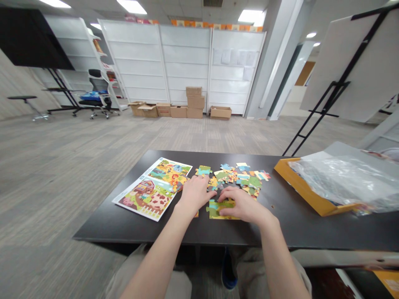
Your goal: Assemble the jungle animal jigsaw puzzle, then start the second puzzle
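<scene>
My left hand (195, 192) lies palm down over the puzzle pieces, its fingers stretched forward and its thumb apart. Beneath its fingertips the view is hidden. My right hand (241, 202) rests on a joined strip of puzzle pieces (214, 211) in green, yellow and blue, thumb and fingers spread apart. Part of the strip is covered by that hand. Just beyond both hands is a heap of loose puzzle pieces (254, 182). A single green and blue puzzle piece (204, 170) sits ahead of my left hand. Left of it lies a picture sheet (149, 197) with farm and animal scenes.
On the right of the dark table (124, 231) stands an orange box (307, 195) with clear plastic wrapping (346, 180) on it. Beyond the table are an easel board (358, 66), cardboard boxes (195, 101), an office chair (96, 95) and white shelving (187, 54).
</scene>
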Motion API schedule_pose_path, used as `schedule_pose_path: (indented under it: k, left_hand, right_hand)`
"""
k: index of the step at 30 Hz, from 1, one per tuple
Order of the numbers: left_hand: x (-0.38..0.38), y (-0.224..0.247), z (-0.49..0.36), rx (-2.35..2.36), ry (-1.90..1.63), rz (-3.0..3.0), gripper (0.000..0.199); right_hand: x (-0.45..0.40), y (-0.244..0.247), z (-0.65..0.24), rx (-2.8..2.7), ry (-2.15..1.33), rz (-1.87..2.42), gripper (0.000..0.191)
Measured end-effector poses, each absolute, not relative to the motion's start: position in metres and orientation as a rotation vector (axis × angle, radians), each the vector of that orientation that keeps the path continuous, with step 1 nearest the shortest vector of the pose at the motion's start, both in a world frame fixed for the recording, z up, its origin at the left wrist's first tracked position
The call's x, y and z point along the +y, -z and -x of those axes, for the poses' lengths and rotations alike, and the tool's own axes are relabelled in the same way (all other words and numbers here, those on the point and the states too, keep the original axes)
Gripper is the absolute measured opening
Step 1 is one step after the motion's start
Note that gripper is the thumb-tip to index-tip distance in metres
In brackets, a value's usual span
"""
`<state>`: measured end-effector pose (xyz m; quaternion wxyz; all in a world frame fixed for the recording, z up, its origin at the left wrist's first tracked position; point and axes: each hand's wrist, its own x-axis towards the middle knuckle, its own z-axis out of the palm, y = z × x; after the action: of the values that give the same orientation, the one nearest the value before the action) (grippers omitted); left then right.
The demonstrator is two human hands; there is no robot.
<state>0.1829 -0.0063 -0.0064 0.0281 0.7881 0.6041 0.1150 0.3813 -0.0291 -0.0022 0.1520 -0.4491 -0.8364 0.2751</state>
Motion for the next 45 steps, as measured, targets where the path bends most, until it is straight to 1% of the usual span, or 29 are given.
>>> schedule_pose_path:
  k: [5, 11, 15, 18, 20, 25, 28, 31, 34, 37, 39, 41, 45]
  left_hand:
    - [-0.005, 0.008, -0.187, 1.805, -0.399, -2.389, 0.035]
    - [0.003, 0.007, -0.164, 1.682, -0.606, -2.337, 0.038]
    - [0.013, 0.002, -0.117, 1.918, -0.768, -2.219, 0.035]
    - [0.017, 0.003, -0.087, 2.169, -0.703, -2.141, 0.033]
    - [0.019, 0.007, -0.077, 2.255, -0.619, -2.109, 0.032]
    - [0.021, 0.015, -0.074, 2.233, -0.483, -2.126, 0.030]
    - [0.026, 0.015, -0.081, 2.230, -0.472, -2.128, 0.031]
    - [0.034, 0.014, -0.095, 2.129, -0.565, -2.247, 0.033]
    - [0.040, 0.014, -0.115, 1.798, -0.654, -2.460, 0.033]
    - [0.041, 0.017, -0.134, 1.600, -0.578, -2.554, 0.037]
    - [0.039, 0.017, -0.142, 1.602, -0.471, -2.549, 0.042]
    - [0.037, 0.017, -0.146, 1.643, -0.387, -2.532, 0.042]
    - [0.032, 0.013, -0.143, 1.702, -0.336, -2.546, 0.032]
  right_hand:
    - [-0.029, 0.002, -0.383, -2.385, -0.814, 1.283, 0.020]
    - [-0.027, 0.004, -0.386, -2.346, -0.823, 1.296, 0.021]
    - [-0.027, 0.006, -0.389, -2.319, -0.819, 1.300, 0.023]
    - [-0.026, 0.007, -0.389, -2.317, -0.794, 1.312, 0.024]
    - [-0.025, 0.006, -0.388, -2.318, -0.777, 1.323, 0.024]
    - [-0.026, 0.004, -0.386, -2.325, -0.764, 1.336, 0.023]
    - [-0.027, 0.003, -0.387, -2.330, -0.770, 1.328, 0.022]
    - [-0.027, 0.004, -0.388, -2.328, -0.763, 1.320, 0.023]
    - [-0.028, 0.004, -0.388, -2.327, -0.751, 1.320, 0.024]
    - [-0.028, 0.004, -0.389, -2.327, -0.748, 1.329, 0.024]
    - [-0.028, 0.003, -0.390, -2.327, -0.755, 1.333, 0.024]
    - [-0.028, 0.004, -0.391, -2.324, -0.758, 1.332, 0.024]
    - [-0.027, 0.005, -0.391, -2.319, -0.753, 1.319, 0.023]
